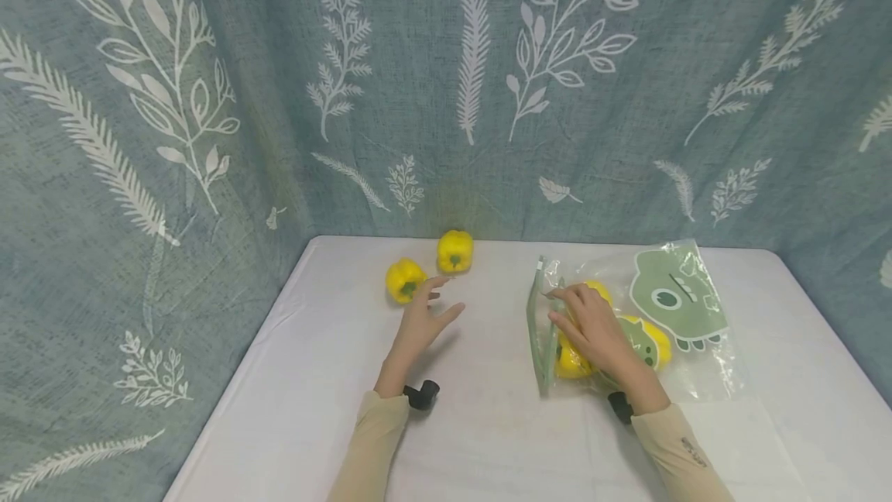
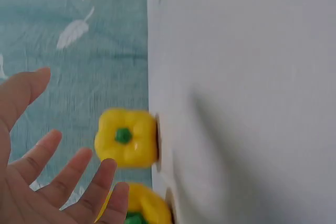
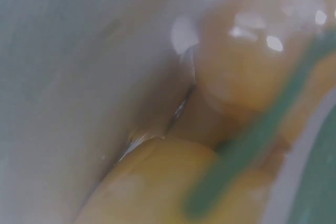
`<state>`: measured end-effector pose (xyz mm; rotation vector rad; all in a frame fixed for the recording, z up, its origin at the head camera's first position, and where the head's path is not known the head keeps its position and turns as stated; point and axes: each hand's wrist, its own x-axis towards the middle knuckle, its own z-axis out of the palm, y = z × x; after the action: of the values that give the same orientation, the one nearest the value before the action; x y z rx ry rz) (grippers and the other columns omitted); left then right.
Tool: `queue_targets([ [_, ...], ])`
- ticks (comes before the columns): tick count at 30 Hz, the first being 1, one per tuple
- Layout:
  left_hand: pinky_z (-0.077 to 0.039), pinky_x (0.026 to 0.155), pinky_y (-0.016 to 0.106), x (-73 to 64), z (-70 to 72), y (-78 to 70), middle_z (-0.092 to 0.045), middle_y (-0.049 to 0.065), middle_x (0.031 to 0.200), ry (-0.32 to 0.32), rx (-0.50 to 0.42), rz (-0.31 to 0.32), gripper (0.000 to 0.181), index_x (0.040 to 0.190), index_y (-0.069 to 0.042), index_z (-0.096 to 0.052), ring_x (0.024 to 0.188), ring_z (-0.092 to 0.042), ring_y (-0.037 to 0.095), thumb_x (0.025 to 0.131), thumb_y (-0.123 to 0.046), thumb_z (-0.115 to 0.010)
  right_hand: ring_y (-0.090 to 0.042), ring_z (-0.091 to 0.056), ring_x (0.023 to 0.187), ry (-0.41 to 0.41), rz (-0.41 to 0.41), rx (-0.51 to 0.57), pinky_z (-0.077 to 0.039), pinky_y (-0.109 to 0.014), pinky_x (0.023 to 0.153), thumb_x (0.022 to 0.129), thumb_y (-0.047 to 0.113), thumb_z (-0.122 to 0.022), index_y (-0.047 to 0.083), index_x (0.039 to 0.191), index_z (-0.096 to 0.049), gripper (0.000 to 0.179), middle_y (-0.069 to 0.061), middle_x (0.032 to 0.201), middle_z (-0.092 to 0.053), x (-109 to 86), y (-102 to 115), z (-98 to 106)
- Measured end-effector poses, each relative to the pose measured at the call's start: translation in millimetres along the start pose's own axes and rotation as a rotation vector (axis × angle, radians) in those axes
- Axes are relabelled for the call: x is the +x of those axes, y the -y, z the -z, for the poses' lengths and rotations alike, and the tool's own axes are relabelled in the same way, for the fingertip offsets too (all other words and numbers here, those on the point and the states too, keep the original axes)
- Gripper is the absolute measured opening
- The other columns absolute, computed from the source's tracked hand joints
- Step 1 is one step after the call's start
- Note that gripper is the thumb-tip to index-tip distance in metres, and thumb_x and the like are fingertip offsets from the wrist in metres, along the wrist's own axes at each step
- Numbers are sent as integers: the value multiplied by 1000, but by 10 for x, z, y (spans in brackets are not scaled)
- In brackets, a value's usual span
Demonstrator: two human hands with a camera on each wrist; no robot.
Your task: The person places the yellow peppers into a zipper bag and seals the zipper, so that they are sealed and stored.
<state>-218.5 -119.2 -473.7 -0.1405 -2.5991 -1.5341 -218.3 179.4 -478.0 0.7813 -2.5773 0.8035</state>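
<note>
My left hand [image 1: 418, 324] hovers over the table with fingers spread and thumb apart, holding nothing. Just beyond its fingertips lie two yellow bell peppers with green stems: a nearer one [image 1: 403, 279] and a farther one [image 1: 455, 251]. The left wrist view shows the farther pepper [image 2: 126, 139] and, partly behind the fingers, the nearer pepper [image 2: 152, 203]. On the right, my right hand [image 1: 592, 328] grips the upper lip of a clear zip bag [image 1: 704, 370] with a green cartoon print. Yellow peppers [image 1: 573, 361] lie inside it, partly covered by hand and print. The right wrist view is blurred.
A white cloth covers the table [image 1: 488, 424]. The bag's green zip strip [image 1: 535, 331] faces left, its two edges parted. A blue-green curtain [image 1: 418, 99] with white leaf prints hangs behind and at the sides. Black wrist cameras [image 1: 422, 395] sit under the wrists.
</note>
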Motion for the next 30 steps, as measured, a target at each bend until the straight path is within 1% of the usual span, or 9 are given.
queue_targets([
  [6,-39,103,45,36,161,89,-45,12,134,-68,23,35,57,133,-9,-45,122,-45,31,84,-26,-69,-22,-49,99,-3,6,3,-41,-39,81,95,28,-52,17,123,-53,30,-6,108,-51,-4,4,8],
  [9,-39,104,44,44,223,133,-47,11,131,-118,30,53,55,131,-8,-46,122,-45,29,84,-25,-69,-22,-49,98,-2,5,3,-41,-39,81,95,29,-52,17,123,-53,30,-5,108,-51,-3,6,10],
  [11,-40,103,43,44,259,156,-49,11,129,-159,32,54,53,129,-8,-47,120,-46,28,84,-25,-69,-21,-49,98,-2,5,0,-41,-39,81,95,29,-52,17,123,-53,31,-5,108,-51,-3,6,9],
  [14,-42,99,43,48,304,182,-52,13,125,-224,31,26,50,125,-5,-50,116,-49,30,83,-22,-70,-21,-49,98,-1,5,4,-41,-38,81,95,29,-52,17,123,-53,30,-5,107,-51,-2,3,8],
  [17,-46,94,43,49,337,196,-52,15,121,-276,23,14,50,123,-3,-52,111,-50,31,81,-22,-72,-21,-49,97,-3,10,7,-40,-38,80,95,29,-52,17,123,-53,30,-5,107,-51,-1,1,6],
  [22,-46,88,43,58,366,232,-52,17,118,-356,39,23,50,120,-3,-55,105,-50,31,79,-23,-74,-21,-48,97,-2,11,2,-40,-38,80,95,29,-52,17,123,-52,31,-5,108,-51,0,-5,2],
  [26,-44,89,42,66,375,272,-48,18,120,-390,81,24,50,119,-3,-55,105,-47,31,79,-24,-74,-21,-48,97,0,6,2,-40,-37,80,95,29,-52,17,123,-52,31,-5,108,-51,-2,-6,-1],
  [28,-43,90,43,66,376,288,-45,18,123,-390,99,36,52,121,-2,-53,107,-45,31,79,-25,-74,-21,-48,97,0,5,4,-40,-37,80,94,29,-52,17,123,-52,31,-5,108,-51,-2,-3,1],
  [30,-42,91,44,64,376,299,-43,19,126,-384,113,63,56,123,-2,-51,109,-43,32,78,-27,-74,-21,-48,96,-1,6,3,-40,-37,79,94,29,-52,17,122,-53,31,-5,107,-51,-5,0,0],
])
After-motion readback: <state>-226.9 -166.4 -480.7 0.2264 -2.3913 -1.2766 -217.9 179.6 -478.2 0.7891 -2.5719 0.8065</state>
